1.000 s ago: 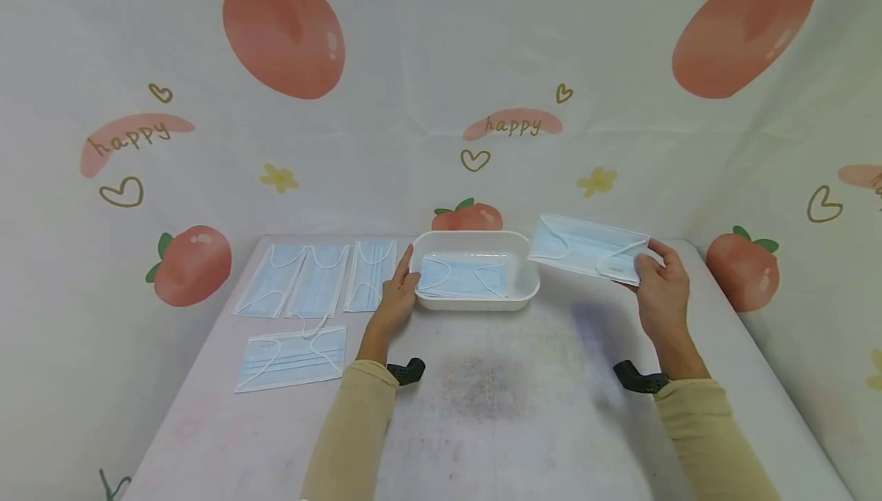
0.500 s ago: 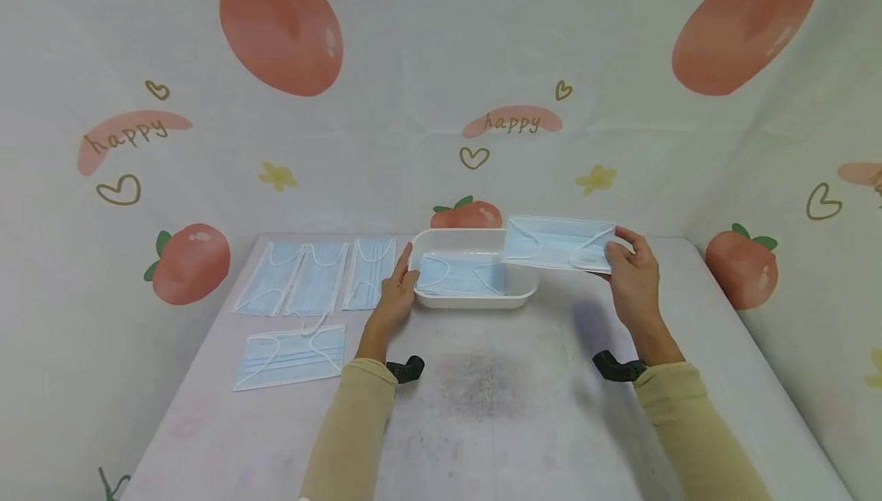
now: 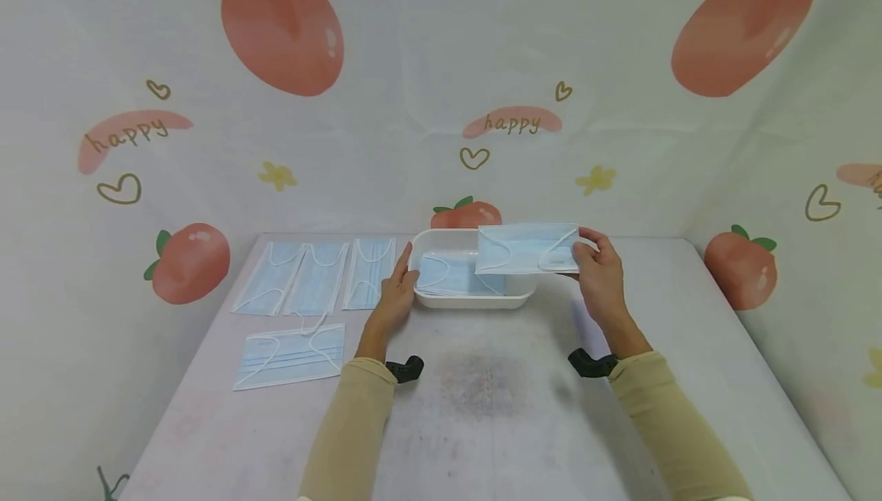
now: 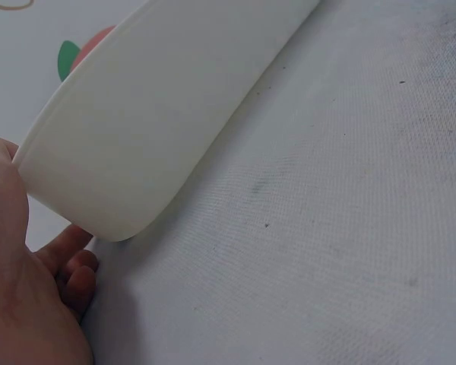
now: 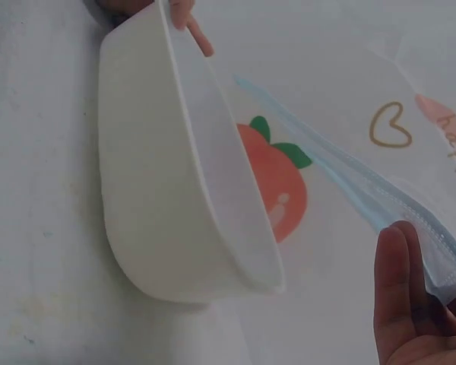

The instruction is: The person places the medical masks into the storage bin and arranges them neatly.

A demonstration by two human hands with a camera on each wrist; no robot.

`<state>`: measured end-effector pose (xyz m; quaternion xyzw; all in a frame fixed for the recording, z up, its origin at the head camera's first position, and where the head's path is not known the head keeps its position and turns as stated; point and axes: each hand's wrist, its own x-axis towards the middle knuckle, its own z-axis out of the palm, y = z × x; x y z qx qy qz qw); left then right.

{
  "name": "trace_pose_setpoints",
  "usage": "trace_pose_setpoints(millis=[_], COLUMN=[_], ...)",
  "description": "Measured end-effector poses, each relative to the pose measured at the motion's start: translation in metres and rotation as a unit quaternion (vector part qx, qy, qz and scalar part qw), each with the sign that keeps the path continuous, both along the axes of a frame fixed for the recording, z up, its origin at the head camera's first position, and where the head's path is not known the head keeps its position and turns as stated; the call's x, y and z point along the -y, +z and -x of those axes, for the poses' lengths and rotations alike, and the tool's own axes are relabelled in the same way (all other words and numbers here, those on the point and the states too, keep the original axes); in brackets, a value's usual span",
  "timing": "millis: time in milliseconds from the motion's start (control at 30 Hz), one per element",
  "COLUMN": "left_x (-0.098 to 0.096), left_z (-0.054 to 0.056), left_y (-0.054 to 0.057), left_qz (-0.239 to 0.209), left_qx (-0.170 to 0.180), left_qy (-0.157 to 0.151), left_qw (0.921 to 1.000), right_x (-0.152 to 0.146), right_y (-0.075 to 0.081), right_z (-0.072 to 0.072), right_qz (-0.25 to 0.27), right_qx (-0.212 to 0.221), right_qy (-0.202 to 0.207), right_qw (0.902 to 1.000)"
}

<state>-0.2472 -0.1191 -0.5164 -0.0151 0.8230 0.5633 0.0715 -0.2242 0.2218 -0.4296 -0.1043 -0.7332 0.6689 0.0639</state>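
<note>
A white plastic basin (image 3: 475, 302) stands at the back middle of the table, with blue face masks (image 3: 451, 277) lying flat inside. My left hand (image 3: 395, 298) grips its left end, the thumb over the rim and the other fingers along the outer wall (image 4: 152, 114). Pinched by its right end, a light blue face mask (image 3: 527, 248) with white ear loops is held by my right hand (image 3: 601, 279). That mask hovers over the right part of the basin, covering some of the masks below. From the right wrist view, the held mask (image 5: 357, 179) appears edge-on above the rim.
Three upright-laid masks (image 3: 317, 279) form a row left of the basin. Nearer the front, another mask (image 3: 292, 359) lies crosswise, its loop touching the row. A white cloth with printed fruit (image 3: 282, 35) hangs behind the table (image 3: 482, 440).
My right hand has moved left, carrying the mask from beside the basin to over its right part. My left hand and the basin have stayed in place.
</note>
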Motion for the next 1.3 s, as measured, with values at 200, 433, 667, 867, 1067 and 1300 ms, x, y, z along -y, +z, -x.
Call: trace_pose_setpoints(millis=[200, 433, 667, 867, 1067, 1300], left_x=[-0.001, 0.0, 0.001, 0.001, 0.002, 0.001], left_z=[0.0, 0.0, 0.0, 0.0, 0.0, -0.001], left_y=[0.0, 0.001, 0.001, 0.001, 0.0, 0.003], left_qz=[-0.004, -0.002, 0.003, 0.003, 0.003, 0.002], left_qx=[0.004, 0.004, 0.0, -0.003, -0.005, -0.004], left_qy=[-0.001, 0.003, 0.0, -0.006, -0.007, -0.003], left_qw=[1.0, 1.0, 1.0, 1.0, 1.0, 1.0], right_x=[0.013, 0.025, 0.035, 0.046, 0.06, 0.075], right_y=[-0.007, -0.012, -0.02, -0.026, -0.028, -0.034], right_z=[0.005, 0.012, 0.018, 0.02, 0.022, 0.024], right_qz=[-0.002, 0.005, 0.012, 0.023, 0.038, 0.031], right_qx=[-0.003, 0.005, 0.021, 0.009, 0.0, 0.002], right_qy=[0.022, 0.03, 0.047, 0.058, 0.072, 0.077], right_qw=[0.9997, 0.9995, 0.9986, 0.998, 0.9967, 0.9966])
